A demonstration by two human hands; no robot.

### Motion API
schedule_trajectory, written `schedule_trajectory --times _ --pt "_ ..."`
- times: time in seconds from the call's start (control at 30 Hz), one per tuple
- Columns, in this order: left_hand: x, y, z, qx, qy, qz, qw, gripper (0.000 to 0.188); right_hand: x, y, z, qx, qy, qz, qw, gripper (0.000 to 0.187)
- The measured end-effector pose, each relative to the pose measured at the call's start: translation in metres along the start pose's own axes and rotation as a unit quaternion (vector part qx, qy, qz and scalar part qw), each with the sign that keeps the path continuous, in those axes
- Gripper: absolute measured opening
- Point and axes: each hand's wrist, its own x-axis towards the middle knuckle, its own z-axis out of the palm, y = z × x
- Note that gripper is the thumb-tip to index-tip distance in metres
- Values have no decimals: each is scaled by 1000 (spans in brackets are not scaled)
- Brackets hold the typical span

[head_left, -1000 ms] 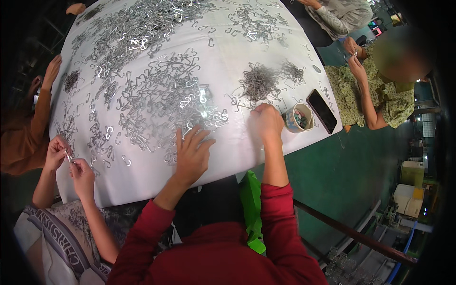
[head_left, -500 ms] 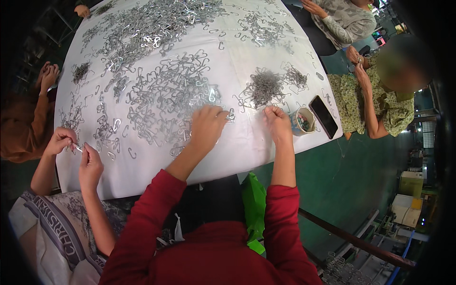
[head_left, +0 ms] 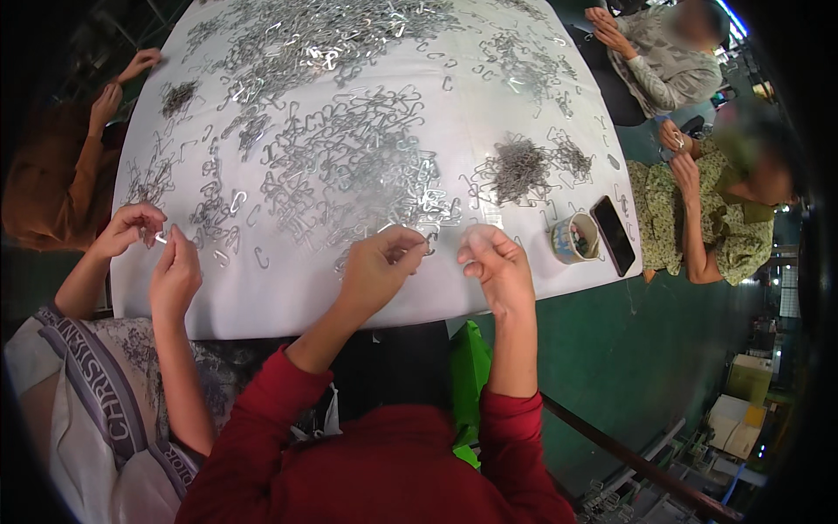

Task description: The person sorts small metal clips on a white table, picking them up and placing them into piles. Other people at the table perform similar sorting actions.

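My left hand (head_left: 382,266) is closed just above the near part of the white-covered table (head_left: 297,306). It pinches a small metal hook (head_left: 430,244) between thumb and fingertips. Facing it, a short gap to the right, my right hand (head_left: 499,269) is raised with fingers curled in. Anything between those fingertips is too small to make out. Beyond my hands lies a wide spread of loose silvery hooks (head_left: 340,166). A dense pile of small, darker metal parts (head_left: 521,170) sits past my right hand.
A paper cup (head_left: 566,244) with small coloured bits and a black phone (head_left: 614,234) lie near the right edge. At left, a neighbour's hands (head_left: 175,271) hold a small metal piece. Other people work along both sides. A bigger hook heap (head_left: 323,44) lies far back.
My left hand has left the scattered hooks, drawn nearer with a hook in its fingers. My right hand has come away from the dark pile, toward my left hand. The view has shifted slightly.
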Motion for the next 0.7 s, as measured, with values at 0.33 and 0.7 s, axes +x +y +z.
schedule_trajectory --times 0.33,0.7 --pt "-25 10 -2 122 52 113 985 10 -23 21 41 -39 32 -37 998 20" --pt "-5 -8 7 193 16 189 963 12 -21 31 26 5 116 -111 987 11"
